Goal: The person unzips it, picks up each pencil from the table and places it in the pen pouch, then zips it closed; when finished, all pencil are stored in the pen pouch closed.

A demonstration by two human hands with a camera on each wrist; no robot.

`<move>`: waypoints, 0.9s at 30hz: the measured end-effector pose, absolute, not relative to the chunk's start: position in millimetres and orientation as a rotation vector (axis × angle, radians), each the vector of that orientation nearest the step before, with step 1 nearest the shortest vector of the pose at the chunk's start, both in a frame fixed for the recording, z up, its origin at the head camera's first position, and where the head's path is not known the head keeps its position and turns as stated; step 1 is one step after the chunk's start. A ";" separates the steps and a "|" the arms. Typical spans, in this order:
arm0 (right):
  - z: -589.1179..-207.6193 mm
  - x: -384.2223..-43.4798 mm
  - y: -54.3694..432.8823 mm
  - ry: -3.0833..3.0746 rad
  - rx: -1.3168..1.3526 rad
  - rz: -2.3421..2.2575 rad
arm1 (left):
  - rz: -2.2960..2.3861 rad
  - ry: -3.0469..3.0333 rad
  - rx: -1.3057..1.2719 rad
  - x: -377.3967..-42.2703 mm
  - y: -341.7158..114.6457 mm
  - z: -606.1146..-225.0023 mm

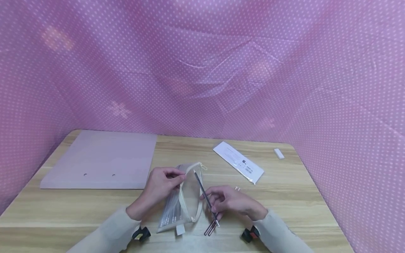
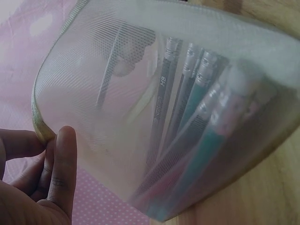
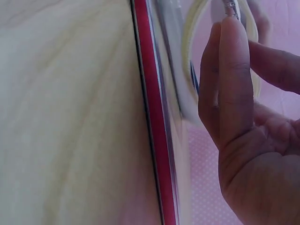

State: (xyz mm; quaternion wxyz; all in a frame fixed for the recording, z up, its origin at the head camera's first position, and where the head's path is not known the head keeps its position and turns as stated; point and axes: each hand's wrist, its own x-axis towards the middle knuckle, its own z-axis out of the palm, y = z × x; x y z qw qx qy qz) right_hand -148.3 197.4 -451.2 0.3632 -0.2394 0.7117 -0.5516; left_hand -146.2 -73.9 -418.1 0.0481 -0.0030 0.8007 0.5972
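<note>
A translucent mesh zip pouch stands at the front middle of the table, its mouth agape toward the right. My left hand pinches the far left rim between thumb and fingers. Several pencils with eraser ends show through the mesh in the left wrist view. My right hand holds a dark pencil near its eraser end, its other end at the pouch mouth. Beneath that hand, dark red pencils lie on the table; one red pencil looms large in the right wrist view.
A pale pink board with two small holes lies at the left. Toward the back right are a white printed packet and a small white eraser. Pink dotted cloth hangs around the wooden table.
</note>
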 end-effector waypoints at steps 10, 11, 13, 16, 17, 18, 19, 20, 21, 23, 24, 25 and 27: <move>-446.5 -142.7 171.4 1.845 -0.445 -1.599 | 1.799 2.442 0.026 -146.4 -74.0 -420.4; -446.1 -141.8 167.4 1.855 -0.441 -1.605 | 1.798 2.436 0.035 -146.4 -74.0 -420.7; -445.2 -140.0 159.5 1.866 -0.438 -1.615 | 1.800 2.429 0.052 -146.4 -74.0 -421.3; -444.5 -137.8 149.2 1.867 -0.427 -1.643 | 1.805 2.427 0.065 -146.1 -73.9 -421.6; -444.2 -137.1 146.4 1.856 -0.413 -1.659 | 1.804 2.428 0.064 -146.1 -73.8 -421.5; -443.9 -136.3 143.9 1.831 -0.397 -1.682 | 1.802 2.430 0.059 -146.1 -73.8 -421.4; -443.8 -135.6 141.7 1.806 -0.382 -1.705 | 1.801 2.434 0.052 -146.1 -73.9 -421.0; -443.8 -134.9 140.0 1.779 -0.365 -1.731 | 1.800 2.439 0.042 -146.2 -74.0 -420.6; -444.1 -134.2 138.8 1.752 -0.349 -1.755 | 1.804 2.438 0.030 -146.2 -74.2 -420.0; -444.9 -132.9 137.7 1.699 -0.320 -1.796 | 1.822 2.425 0.006 -146.4 -75.1 -418.9; -445.7 -132.6 137.7 1.679 -0.313 -1.810 | 1.833 2.422 -0.003 -146.4 -75.7 -418.2; -446.7 -132.5 138.1 1.665 -0.308 -1.817 | 1.847 2.416 -0.014 -146.4 -76.3 -417.7; -448.5 -132.6 139.0 1.641 -0.296 -1.817 | 1.876 2.403 -0.021 -146.4 -77.6 -417.0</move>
